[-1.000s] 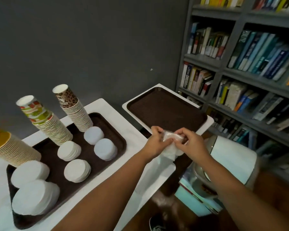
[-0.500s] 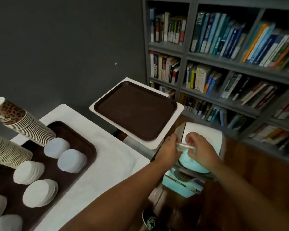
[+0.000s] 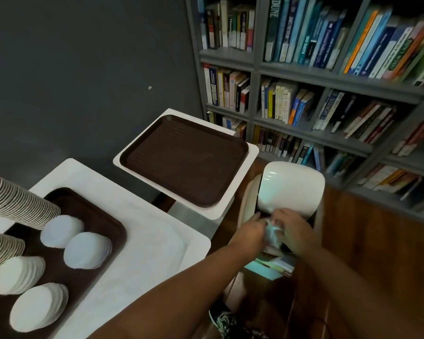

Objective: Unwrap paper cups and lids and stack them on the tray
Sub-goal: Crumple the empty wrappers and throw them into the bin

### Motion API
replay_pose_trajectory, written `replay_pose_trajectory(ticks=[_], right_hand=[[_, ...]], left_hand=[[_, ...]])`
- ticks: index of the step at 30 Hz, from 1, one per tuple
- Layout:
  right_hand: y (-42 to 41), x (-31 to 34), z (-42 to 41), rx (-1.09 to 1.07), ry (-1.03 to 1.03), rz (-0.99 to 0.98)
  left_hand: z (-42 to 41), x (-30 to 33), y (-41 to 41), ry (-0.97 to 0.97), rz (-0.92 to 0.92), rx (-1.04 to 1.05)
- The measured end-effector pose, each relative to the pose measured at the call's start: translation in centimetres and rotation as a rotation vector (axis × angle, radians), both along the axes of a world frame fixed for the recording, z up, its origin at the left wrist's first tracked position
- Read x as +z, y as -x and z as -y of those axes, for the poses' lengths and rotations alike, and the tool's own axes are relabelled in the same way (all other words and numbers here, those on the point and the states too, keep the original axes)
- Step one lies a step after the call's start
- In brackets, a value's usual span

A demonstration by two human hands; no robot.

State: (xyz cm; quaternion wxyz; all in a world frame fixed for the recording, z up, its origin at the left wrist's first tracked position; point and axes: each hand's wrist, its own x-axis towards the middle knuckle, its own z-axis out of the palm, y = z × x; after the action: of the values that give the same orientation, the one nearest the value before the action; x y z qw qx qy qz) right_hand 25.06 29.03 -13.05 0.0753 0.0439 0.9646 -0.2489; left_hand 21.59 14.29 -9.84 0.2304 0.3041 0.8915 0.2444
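Note:
My left hand [image 3: 251,232] and my right hand [image 3: 293,227] both grip a crumpled clear plastic wrapper [image 3: 272,234] at the mouth of a white swing-lid bin [image 3: 289,189] on the floor. On the near brown tray [image 3: 88,211] at the left stand several stacks of white lids [image 3: 87,250] and leaning stacks of patterned paper cups [image 3: 17,204]. A second brown tray [image 3: 184,160] lies bare on the small white table behind.
A grey bookshelf [image 3: 328,77] full of books fills the right. A dark wall stands behind the tables. The white table [image 3: 145,248] holds the near tray. A box of papers [image 3: 274,265] and my shoe [image 3: 225,324] are on the wooden floor.
Both hands carried the wrapper from above the table's right edge down and right to the bin's opening. My view swung right, so the cup stacks slid toward the left edge.

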Motion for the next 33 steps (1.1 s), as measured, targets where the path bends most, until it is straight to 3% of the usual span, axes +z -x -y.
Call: replay_pose_trajectory(ticks=[5, 13, 15, 19, 25, 33], right_hand=[[0.2, -0.2, 0.1, -0.061, -0.106, 0.039], [1.8, 1.5, 2.5, -0.018, 0.019, -0.488], [2.9, 2.4, 4.1, 0.024, 0.057, -0.51], [5.0, 4.0, 8.2, 0.149, 0.128, -0.419], [7.1, 4.6, 14.5, 0.349, 0.103, -0.066], [7.5, 3.0, 21.2, 0.499, -0.017, 0.203]], left_hand=[[0.3, -0.4, 0.2, 0.012, 0.013, -0.007], [2.9, -0.1, 1.6, -0.203, -0.079, 0.245], [4.3, 0.3, 2.0, -0.251, -0.12, 0.339], [8.5, 0.5, 2.7, -0.246, -0.206, 0.558], [15.0, 0.0, 2.2, -0.117, -0.278, 0.767], [21.6, -1.1, -0.1, 0.026, -0.244, 0.866]])
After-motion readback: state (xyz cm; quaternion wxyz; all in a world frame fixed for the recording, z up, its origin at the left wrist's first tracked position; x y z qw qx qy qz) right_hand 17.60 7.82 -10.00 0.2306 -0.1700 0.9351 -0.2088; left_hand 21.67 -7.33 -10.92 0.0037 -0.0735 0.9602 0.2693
